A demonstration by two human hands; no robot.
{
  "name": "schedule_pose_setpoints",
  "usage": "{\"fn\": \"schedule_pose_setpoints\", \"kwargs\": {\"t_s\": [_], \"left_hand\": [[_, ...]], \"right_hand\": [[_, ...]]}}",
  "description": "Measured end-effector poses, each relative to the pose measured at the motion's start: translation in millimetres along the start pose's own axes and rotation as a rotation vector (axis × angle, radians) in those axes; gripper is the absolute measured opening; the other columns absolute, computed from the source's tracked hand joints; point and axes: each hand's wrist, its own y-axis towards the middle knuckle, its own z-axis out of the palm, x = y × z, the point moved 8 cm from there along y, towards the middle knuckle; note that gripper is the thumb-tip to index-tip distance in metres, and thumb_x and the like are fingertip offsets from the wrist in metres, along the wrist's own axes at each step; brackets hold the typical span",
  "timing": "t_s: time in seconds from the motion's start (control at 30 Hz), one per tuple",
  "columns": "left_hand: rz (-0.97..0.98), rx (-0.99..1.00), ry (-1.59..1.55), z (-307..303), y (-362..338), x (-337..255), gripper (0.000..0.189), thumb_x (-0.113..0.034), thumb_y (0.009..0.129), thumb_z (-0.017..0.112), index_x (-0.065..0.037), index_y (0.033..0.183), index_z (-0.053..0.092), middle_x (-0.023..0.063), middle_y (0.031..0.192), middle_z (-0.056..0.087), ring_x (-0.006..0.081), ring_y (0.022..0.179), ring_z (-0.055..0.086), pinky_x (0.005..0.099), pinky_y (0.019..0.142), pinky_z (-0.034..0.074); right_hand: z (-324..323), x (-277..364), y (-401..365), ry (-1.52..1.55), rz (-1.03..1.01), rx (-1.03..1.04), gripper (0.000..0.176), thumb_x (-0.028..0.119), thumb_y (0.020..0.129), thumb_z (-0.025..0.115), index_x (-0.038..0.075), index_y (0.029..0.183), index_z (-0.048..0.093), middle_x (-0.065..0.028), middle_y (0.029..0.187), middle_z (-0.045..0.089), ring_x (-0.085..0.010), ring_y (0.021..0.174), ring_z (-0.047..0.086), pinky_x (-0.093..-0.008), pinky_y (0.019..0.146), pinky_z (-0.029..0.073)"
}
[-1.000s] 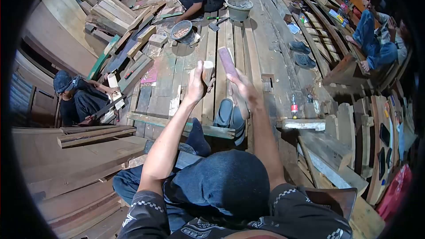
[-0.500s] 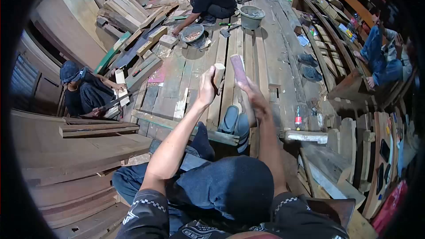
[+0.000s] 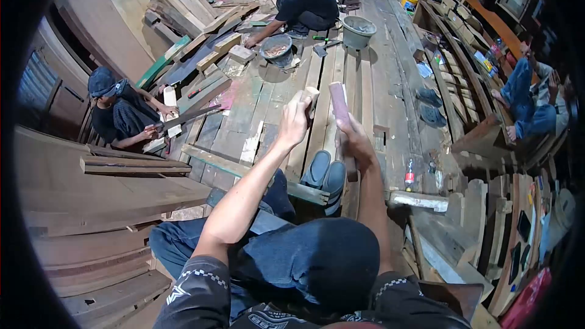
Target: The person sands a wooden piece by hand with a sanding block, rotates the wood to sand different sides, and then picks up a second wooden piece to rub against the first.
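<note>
My left hand point(image 3: 295, 123) is wrapped around a pale wooden piece point(image 3: 312, 92); its rounded end sticks out above the fingers. In my right hand point(image 3: 356, 136) is a narrow block with a purple-brown face point(image 3: 339, 101), which looks like sandpaper over wood. The block stands nearly upright and tilts slightly left. Both things are held up in front of my knees, apart from each other. My fingers hide the lower part of each.
Sandals point(image 3: 325, 173) lie on the plank floor beyond my knees. A person point(image 3: 304, 3) crouches by a bucket of wood scraps point(image 3: 276, 49); another bucket point(image 3: 358, 31) stands nearby. At left a person point(image 3: 119, 109) holds a saw point(image 3: 189, 116) at a wooden piece. A bottle point(image 3: 409, 173) stands right.
The view has shifted slightly. My left hand has turned, so more of its back shows and less of the wooden piece. The left person's saw has moved up and right.
</note>
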Motion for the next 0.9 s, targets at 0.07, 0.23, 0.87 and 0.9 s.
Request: {"fn": "schedule_pose_setpoints", "kwargs": {"t_s": [0.07, 0.23, 0.87, 0.9], "left_hand": [[-0.033, -0.01, 0.023, -2, -1, 3, 0.033, -0.028, 0.098, 0.038, -0.001, 0.089, 0.055, 0.013, 0.067, 0.054, 0.0252, 0.059, 0.054, 0.0369, 0.06, 0.042], [-0.126, -0.053, -0.004, -2, 3, 7, 0.044, -0.042, 0.1, 0.046, 0.001, 0.095, 0.056, 0.0168, 0.084, 0.063, 0.0254, 0.081, 0.061, 0.0387, 0.076, 0.046], [-0.178, -0.114, -0.303, 2, 2, 21, 0.03, -0.038, 0.095, 0.063, -0.008, 0.092, 0.063, -0.0051, 0.075, 0.05, 0.0045, 0.069, 0.043, 0.0225, 0.062, 0.035], [-0.159, -0.121, -0.296, -1, 3, 19, 0.03, -0.038, 0.095, 0.064, -0.008, 0.091, 0.063, -0.0053, 0.075, 0.05, 0.0044, 0.069, 0.042, 0.0227, 0.061, 0.035]], "right_hand": [[1, 1, -3, 0.001, -0.004, -0.022, 0.056, 0.032, 0.091, 0.066, 0.012, 0.139, 0.044, -0.0014, 0.062, 0.055, -0.0113, 0.04, 0.049, -0.0268, 0.035, 0.04], [5, 7, -2, -0.057, 0.006, 0.051, 0.056, 0.019, 0.086, 0.074, 0.005, 0.133, 0.047, -0.0037, 0.085, 0.064, -0.0088, 0.075, 0.062, -0.0246, 0.062, 0.049], [1, 6, 12, -0.052, -0.254, -0.1, 0.071, 0.013, 0.071, 0.086, 0.003, 0.127, 0.043, -0.0078, 0.088, 0.062, -0.0144, 0.065, 0.062, -0.0268, 0.051, 0.051], [-1, 7, 4, -0.09, -0.084, -0.13, 0.064, 0.012, 0.074, 0.083, 0.004, 0.123, 0.044, -0.0054, 0.083, 0.06, -0.0126, 0.055, 0.058, -0.026, 0.041, 0.047]]}}
